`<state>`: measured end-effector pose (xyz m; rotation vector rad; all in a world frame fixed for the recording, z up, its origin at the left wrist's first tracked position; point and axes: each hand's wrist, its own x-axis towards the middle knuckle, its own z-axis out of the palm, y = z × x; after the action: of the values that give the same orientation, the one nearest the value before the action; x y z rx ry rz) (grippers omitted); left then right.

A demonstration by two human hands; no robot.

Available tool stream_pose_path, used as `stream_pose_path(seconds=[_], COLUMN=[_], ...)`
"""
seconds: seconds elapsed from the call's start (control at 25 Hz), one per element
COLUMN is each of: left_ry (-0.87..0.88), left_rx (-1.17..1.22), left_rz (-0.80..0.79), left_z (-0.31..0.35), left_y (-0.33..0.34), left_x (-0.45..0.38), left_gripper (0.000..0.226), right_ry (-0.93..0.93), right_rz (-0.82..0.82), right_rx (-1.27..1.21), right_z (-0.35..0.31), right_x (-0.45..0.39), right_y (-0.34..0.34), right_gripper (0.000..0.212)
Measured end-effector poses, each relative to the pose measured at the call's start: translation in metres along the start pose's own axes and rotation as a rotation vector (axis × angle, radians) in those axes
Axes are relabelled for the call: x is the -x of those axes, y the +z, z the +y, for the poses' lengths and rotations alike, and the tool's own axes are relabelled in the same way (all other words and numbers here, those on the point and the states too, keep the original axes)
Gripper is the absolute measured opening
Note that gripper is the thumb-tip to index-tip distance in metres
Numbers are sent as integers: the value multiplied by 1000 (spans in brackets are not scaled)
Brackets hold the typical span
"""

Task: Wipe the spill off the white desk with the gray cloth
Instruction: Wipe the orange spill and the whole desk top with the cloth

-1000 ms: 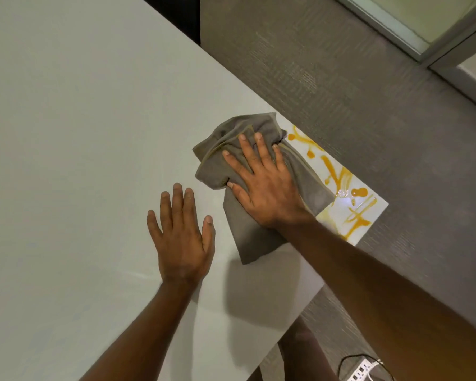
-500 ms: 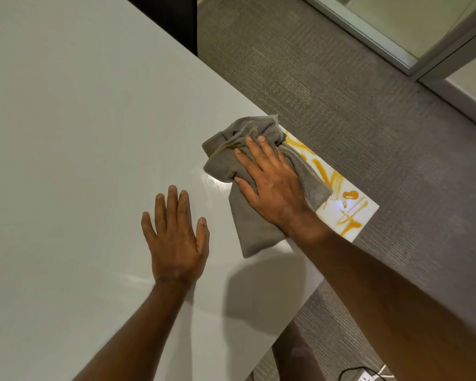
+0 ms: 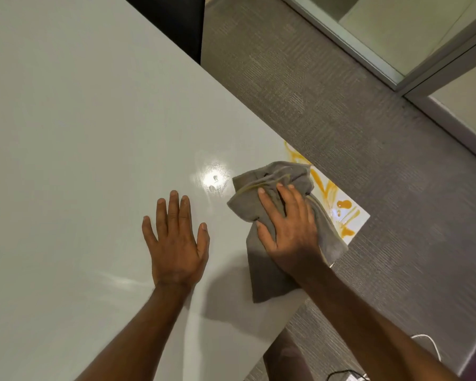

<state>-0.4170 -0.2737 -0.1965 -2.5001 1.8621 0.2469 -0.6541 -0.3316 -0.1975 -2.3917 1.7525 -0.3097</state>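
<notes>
A crumpled gray cloth [image 3: 267, 273] lies on the white desk [image 3: 80, 133] near its right corner. My right hand [image 3: 289, 226] presses down on the cloth, fingers curled into its folds. An orange-yellow spill [image 3: 344, 204] streaks the desk corner just right of the cloth; part of it is hidden under the cloth. Yellow staining shows on the cloth's upper folds. My left hand [image 3: 176, 243] rests flat on the desk, fingers spread, left of the cloth and apart from it.
The desk's right edge runs diagonally beside gray carpet [image 3: 341, 92]. A bright light glare [image 3: 213, 177] sits on the desk left of the cloth. A white cable [image 3: 429, 342] and a dark cable lie on the floor at the bottom right. A glass partition frame [image 3: 368, 50] stands at the top right.
My right hand has gathered the cloth and slid it back toward me along the desk edge, its fingers curling in. More smeared spill shows above the cloth. My left hand stays flat.
</notes>
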Motion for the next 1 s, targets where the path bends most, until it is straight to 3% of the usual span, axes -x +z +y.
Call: stream_pose_path(seconds=[0.2, 0.44, 0.6, 0.84, 1.0], left_ry=[10, 14, 11, 19, 19], left_rx=[16, 13, 20, 5, -8], left_rz=[23, 84, 89, 97, 68], left_z=[-1, -3, -2, -3, -2], left_y=[5, 10, 10, 9, 6], left_x=[1, 2, 3, 4, 2], left_gripper=[73, 69, 68, 67, 69], right_ry=[-71, 25, 111, 320, 352], right_rz=[-94, -45, -10, -119, -68], right_rx=[233, 135, 37, 230, 222], right_z=[-1, 6, 11, 14, -10], right_x=[-48, -83, -68, -10, 35], right_y=[4, 6, 3, -7, -4], right_gripper=[73, 72, 70, 78, 75])
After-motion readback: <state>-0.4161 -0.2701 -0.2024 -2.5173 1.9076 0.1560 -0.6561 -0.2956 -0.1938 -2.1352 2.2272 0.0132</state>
